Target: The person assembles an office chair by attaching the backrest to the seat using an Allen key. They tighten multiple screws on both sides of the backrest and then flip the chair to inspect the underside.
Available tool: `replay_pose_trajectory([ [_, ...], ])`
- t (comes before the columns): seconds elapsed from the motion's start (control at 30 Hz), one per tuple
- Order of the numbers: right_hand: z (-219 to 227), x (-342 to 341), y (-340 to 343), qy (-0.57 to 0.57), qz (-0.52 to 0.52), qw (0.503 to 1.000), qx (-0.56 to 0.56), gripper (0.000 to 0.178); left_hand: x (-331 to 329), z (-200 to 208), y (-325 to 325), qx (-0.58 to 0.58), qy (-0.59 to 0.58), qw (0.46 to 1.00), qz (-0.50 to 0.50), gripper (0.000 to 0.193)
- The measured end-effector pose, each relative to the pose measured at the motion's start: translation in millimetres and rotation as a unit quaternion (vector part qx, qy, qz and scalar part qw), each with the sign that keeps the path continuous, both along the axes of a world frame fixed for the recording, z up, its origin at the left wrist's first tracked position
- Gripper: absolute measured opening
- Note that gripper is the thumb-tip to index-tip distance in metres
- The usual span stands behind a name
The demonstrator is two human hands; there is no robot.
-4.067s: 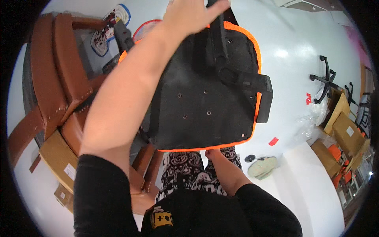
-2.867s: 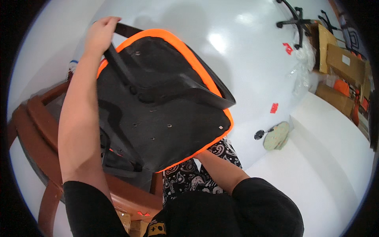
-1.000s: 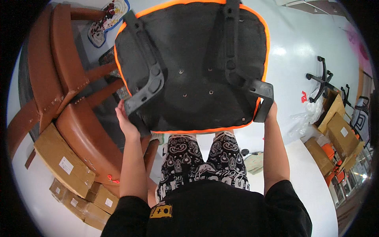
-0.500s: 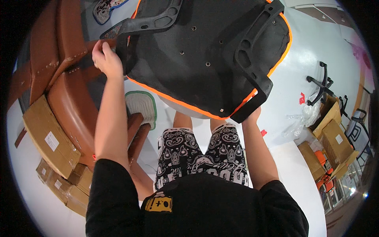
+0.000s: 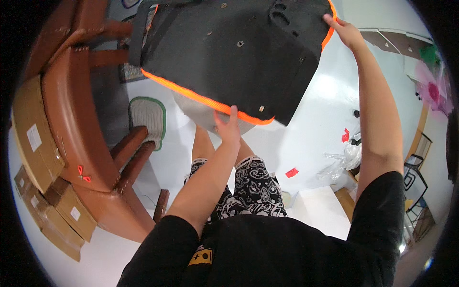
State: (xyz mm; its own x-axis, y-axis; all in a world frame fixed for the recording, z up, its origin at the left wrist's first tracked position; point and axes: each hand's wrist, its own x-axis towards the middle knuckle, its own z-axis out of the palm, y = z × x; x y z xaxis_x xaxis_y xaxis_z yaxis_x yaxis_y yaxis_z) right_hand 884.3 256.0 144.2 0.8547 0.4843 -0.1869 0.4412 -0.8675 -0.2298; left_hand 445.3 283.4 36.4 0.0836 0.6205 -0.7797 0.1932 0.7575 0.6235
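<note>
A chair seat point(image 5: 191, 57) fills the top middle, its flat black side toward me. Bright orange trim runs along its edge, and small metal-ringed holes dot the black face. Beneath the near edge shows a greyish-white surface. My left hand point(image 5: 227, 127) grips the near trimmed edge, fingers partly hidden by it. Farther up on the right, my right hand point(image 5: 348, 35) closes over the right trimmed edge. A dark plastic armrest point(image 5: 137, 40) is at the seat's left side; the armrest at right is blurred and partly lost against the black face.
To the left stands brown leather furniture point(image 5: 71, 110) with red scissors point(image 5: 84, 174) on it. Cardboard boxes point(image 5: 33, 138) lean beside it. A grey green-edged mat point(image 5: 148, 119) lies on the floor. Clear plastic wrap point(image 5: 342, 161), red scraps point(image 5: 292, 172) and a white box point(image 5: 320, 210) are at right.
My left hand has left the left armrest for the near edge. My right hand has moved from the near right corner up to the right edge. The seat has shifted up and left.
</note>
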Motion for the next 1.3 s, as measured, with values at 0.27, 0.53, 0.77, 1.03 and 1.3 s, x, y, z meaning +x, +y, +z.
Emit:
replay_pose_trajectory([
  [0.27,3.2,-2.6,-2.3,0.147,-0.117,0.981,-0.051,0.097,14.0,-19.9,18.1,-0.014,0.0,0.996,-0.088,0.042],
  [0.53,-10.3,28.3,-8.1,0.196,-0.146,0.97,0.014,0.099,34.0,-33.4,5.3,0.073,-0.007,0.995,-0.07,0.034],
  [0.77,-24.6,-11.1,-71.7,0.196,-0.246,0.948,0.053,0.091,16.3,-15.9,31.3,0.087,0.165,0.938,-0.292,0.032],
  [1.03,-20.6,-164.5,-164.6,0.188,-0.394,0.879,0.191,0.057,-22.7,-47.4,95.6,0.087,0.005,0.969,-0.23,0.034],
  [1.3,-14.6,-341.0,-174.7,0.28,-0.526,0.765,0.245,0.047,-16.8,-60.3,205.6,0.156,0.004,0.921,-0.357,0.036],
])
